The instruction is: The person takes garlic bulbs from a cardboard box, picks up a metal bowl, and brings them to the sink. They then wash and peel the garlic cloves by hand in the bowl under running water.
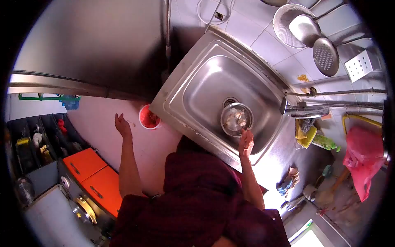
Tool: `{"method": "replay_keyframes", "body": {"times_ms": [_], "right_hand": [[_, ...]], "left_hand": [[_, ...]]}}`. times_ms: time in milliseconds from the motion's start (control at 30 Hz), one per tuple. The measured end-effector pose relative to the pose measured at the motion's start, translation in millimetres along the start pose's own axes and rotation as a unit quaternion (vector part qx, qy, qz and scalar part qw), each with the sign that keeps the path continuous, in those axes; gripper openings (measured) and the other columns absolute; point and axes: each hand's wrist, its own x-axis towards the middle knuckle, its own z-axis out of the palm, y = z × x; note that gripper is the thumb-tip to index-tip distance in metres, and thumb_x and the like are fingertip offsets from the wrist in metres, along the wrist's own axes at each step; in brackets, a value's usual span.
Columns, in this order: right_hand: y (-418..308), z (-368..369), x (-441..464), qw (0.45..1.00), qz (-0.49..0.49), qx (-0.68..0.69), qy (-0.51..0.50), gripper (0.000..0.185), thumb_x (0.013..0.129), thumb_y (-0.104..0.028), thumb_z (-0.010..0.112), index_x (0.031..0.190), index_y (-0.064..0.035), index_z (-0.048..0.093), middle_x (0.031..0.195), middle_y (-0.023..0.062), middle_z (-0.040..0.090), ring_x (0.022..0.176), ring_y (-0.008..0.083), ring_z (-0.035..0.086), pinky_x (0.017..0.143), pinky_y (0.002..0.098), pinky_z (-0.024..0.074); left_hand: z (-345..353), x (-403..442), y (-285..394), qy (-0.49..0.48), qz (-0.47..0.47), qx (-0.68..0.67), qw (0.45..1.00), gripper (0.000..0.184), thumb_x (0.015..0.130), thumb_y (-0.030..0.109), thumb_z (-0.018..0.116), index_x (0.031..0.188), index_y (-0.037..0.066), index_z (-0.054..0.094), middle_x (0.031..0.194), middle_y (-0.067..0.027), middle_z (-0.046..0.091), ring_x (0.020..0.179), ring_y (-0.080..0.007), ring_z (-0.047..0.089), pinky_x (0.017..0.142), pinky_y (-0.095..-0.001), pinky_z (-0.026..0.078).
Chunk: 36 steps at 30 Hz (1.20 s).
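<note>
My right hand (246,144) grips the rim of a metal bowl (224,124) in the sink (205,84), apparently to steady its pale contents (236,117), while my left hand (122,126) hangs empty, fingers loose.

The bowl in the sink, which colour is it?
The bowl is silvery, best in the head view.

Strong light at the lower right whitens the window (309,238) and glares off the steel drainboard (270,178). The sink basin (205,88) carries soft highlights; the maroon garment (189,201) sinks into shadow. Fisheye distortion bends the edges, and black rims the circular view.
</note>
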Motion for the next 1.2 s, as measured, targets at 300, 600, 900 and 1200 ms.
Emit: {"method": "replay_keyframes", "body": {"times_ms": [300, 600, 900, 1200], "right_hand": [[28.8, 1.6, 7.0, 0.999, 0.012, -0.036, 0.036, 0.018, 0.093, -0.019, 0.062, 0.106, -0.0107, 0.071, 0.096, 0.0093, 0.068, 0.079, 0.0184, 0.068, 0.072, 0.0334, 0.0540], [10.2, 29.6, 69.6, 0.997, -0.003, -0.045, -0.059, 0.034, 0.091, -0.021, 0.061, 0.124, -0.0116, 0.063, 0.114, 0.0161, 0.064, 0.095, 0.0307, 0.065, 0.081, 0.0406, 0.0513], [40.2, 101.6, 108.7, 0.971, -0.017, -0.133, -0.200, 0.048, 0.084, -0.032, 0.066, 0.125, -0.0097, 0.057, 0.112, 0.0162, 0.067, 0.104, 0.0369, 0.064, 0.090, 0.0435, 0.0509], [-40.3, 21.8, 66.7, 0.856, 0.218, 0.458, -0.100, 0.033, 0.086, -0.006, 0.069, 0.116, 0.0004, 0.056, 0.100, 0.0125, 0.068, 0.085, 0.0176, 0.068, 0.075, 0.0310, 0.0570]], "left_hand": [[18.8, 7.2, -37.6, 0.040, -0.026, -0.026, 0.999, 0.053, 0.097, 0.006, 0.040, 0.148, -0.006, 0.032, 0.133, -0.0240, 0.057, 0.116, -0.0318, 0.060, 0.104, -0.0360, 0.043], [22.9, -87.1, 57.8, -0.060, -0.002, -0.049, 0.997, 0.041, 0.095, 0.002, 0.042, 0.136, -0.006, 0.046, 0.127, -0.0202, 0.058, 0.102, -0.0270, 0.067, 0.087, -0.0364, 0.056], [20.1, -136.3, 153.0, -0.156, 0.027, -0.069, 0.985, 0.032, 0.096, 0.003, 0.044, 0.125, -0.002, 0.058, 0.108, -0.0120, 0.067, 0.078, -0.0187, 0.067, 0.075, -0.0335, 0.057], [135.6, -202.4, 229.5, -0.484, 0.020, -0.216, 0.848, 0.025, 0.100, 0.018, 0.056, 0.120, 0.003, 0.061, 0.103, -0.0061, 0.066, 0.073, -0.0119, 0.065, 0.067, -0.0256, 0.055]]}}
